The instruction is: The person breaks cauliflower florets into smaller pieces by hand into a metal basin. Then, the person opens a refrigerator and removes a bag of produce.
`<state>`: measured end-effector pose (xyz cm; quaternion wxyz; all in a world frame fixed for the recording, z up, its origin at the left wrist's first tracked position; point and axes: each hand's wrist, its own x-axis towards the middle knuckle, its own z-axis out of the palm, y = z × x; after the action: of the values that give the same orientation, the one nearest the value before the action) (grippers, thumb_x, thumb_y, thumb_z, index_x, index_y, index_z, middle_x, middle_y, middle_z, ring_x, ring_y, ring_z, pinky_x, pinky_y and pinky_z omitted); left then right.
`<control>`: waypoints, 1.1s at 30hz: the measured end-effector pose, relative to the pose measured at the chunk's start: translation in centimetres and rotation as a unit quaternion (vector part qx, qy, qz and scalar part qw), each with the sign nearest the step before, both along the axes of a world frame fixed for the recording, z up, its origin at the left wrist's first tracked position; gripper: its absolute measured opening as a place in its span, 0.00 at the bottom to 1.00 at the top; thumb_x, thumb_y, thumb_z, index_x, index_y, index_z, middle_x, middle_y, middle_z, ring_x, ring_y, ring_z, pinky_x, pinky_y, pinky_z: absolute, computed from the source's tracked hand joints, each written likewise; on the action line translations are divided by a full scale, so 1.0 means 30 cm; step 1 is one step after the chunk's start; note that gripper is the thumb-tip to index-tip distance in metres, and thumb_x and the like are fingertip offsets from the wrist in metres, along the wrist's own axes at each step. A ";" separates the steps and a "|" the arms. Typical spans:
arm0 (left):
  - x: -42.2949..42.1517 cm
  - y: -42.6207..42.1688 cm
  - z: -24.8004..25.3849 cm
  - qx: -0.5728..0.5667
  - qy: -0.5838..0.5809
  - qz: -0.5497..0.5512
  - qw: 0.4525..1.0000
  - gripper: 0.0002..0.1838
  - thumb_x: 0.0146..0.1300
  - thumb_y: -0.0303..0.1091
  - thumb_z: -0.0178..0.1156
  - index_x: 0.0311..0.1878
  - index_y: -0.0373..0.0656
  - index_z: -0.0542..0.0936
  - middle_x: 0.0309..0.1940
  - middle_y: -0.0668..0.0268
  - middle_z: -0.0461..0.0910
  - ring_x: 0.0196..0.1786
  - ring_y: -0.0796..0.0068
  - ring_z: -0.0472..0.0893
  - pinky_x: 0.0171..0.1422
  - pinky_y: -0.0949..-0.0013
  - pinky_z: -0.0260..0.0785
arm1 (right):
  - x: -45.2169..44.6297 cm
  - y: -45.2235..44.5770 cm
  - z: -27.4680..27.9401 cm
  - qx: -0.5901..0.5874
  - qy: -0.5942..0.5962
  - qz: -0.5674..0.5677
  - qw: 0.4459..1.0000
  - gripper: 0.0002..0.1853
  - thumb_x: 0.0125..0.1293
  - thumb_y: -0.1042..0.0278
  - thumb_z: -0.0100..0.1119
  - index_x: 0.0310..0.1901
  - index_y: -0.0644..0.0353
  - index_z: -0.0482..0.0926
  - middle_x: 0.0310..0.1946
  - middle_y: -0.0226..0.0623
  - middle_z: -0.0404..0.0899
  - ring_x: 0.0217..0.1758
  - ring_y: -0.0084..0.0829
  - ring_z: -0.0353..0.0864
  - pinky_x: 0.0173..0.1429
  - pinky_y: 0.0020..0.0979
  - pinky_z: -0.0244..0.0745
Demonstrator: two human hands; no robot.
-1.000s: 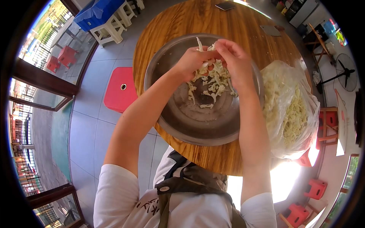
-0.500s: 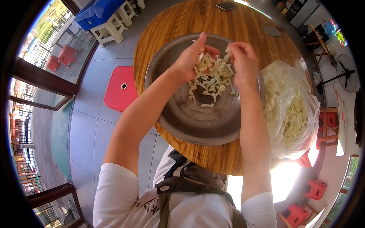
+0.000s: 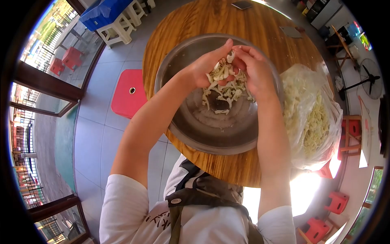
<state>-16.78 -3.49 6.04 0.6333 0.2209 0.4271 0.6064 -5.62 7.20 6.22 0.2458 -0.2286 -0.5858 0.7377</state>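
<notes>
A wide metal basin [image 3: 219, 140] holds a heap of cauliflower pieces [image 3: 229, 95]. Over the heap, my left hand [image 3: 205, 69] is cupped with several cauliflower pieces in its palm, its fingers curled beneath them and its thumb raised. Close beside it, my right hand [image 3: 256, 69] has thumb and fingers pinched on a small cauliflower floret [image 3: 230, 57]. The two hands' fingertips nearly meet there, and I cannot tell whether they touch.
The basin stands on a round wooden table [image 3: 178, 24]. Right of it bulges a clear plastic bag [image 3: 313, 118] of pale shredded vegetable. A phone [image 3: 242, 5] lies at the far edge, with a flat grey item [image 3: 290, 32] nearer. A red stool [image 3: 126, 97] is to the left.
My right hand has moved left, closing the gap to my left hand. My left hand has shifted slightly right, lifting cauliflower pieces in its palm. The basin stays in place.
</notes>
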 end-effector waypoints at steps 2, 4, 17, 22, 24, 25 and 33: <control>-0.018 0.024 -0.033 -0.043 -0.003 0.063 0.997 0.25 0.65 0.54 0.49 0.39 0.35 0.74 0.28 0.63 0.73 0.25 0.77 0.73 0.18 0.78 0.60 | -0.014 0.017 -0.025 0.080 -0.019 -0.114 0.990 0.09 0.61 0.66 0.58 0.39 0.62 0.78 0.31 0.27 0.78 0.32 0.20 0.73 0.35 0.23 0.68; -0.027 0.024 -0.041 -0.065 -0.053 0.126 0.988 0.15 0.66 0.39 0.50 0.40 0.33 0.74 0.29 0.64 0.72 0.28 0.76 0.73 0.21 0.78 0.63 | -0.009 0.010 -0.025 0.197 -0.050 -0.126 0.971 0.11 0.61 0.65 0.59 0.41 0.61 0.79 0.33 0.29 0.78 0.35 0.22 0.74 0.40 0.25 0.71; -0.063 0.028 -0.071 -0.018 -0.152 0.179 0.972 0.12 0.66 0.38 0.47 0.37 0.38 0.72 0.31 0.62 0.76 0.30 0.72 0.75 0.28 0.72 0.68 | -0.012 -0.060 -0.017 0.368 -0.043 -0.013 0.929 0.09 0.60 0.68 0.59 0.40 0.61 0.80 0.31 0.36 0.77 0.32 0.27 0.77 0.38 0.27 0.72; -0.050 0.027 -0.049 -0.017 -0.149 0.133 0.980 0.12 0.65 0.37 0.48 0.37 0.37 0.72 0.30 0.62 0.75 0.28 0.72 0.73 0.24 0.72 0.66 | -0.005 -0.052 0.006 0.328 -0.086 -0.058 0.939 0.08 0.61 0.66 0.58 0.37 0.62 0.79 0.29 0.35 0.80 0.32 0.25 0.79 0.38 0.25 0.72; -0.044 0.021 -0.037 -0.016 -0.166 0.110 0.980 0.10 0.65 0.35 0.49 0.36 0.37 0.72 0.29 0.62 0.74 0.27 0.74 0.72 0.23 0.74 0.64 | -0.004 -0.042 0.005 0.306 -0.099 -0.084 0.943 0.10 0.62 0.64 0.58 0.37 0.62 0.78 0.29 0.34 0.80 0.32 0.24 0.78 0.39 0.25 0.72; -0.042 0.021 -0.036 -0.013 -0.149 0.116 0.982 0.09 0.65 0.34 0.49 0.36 0.37 0.72 0.29 0.63 0.73 0.27 0.75 0.71 0.22 0.75 0.64 | -0.005 -0.038 0.005 0.295 -0.104 -0.098 0.945 0.10 0.62 0.63 0.58 0.37 0.62 0.78 0.29 0.34 0.81 0.32 0.24 0.78 0.39 0.26 0.72; -0.024 0.012 -0.022 -0.004 -0.072 0.152 0.986 0.10 0.66 0.36 0.50 0.36 0.38 0.73 0.27 0.66 0.71 0.26 0.78 0.69 0.20 0.78 0.60 | -0.009 -0.047 -0.007 0.261 -0.068 -0.034 0.962 0.13 0.61 0.60 0.59 0.39 0.61 0.79 0.28 0.32 0.80 0.31 0.24 0.77 0.39 0.26 0.71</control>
<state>-17.49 -3.12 5.38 0.5641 0.1067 0.4113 0.7080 -5.90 5.78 6.02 0.2813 -0.2263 -0.7653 0.5328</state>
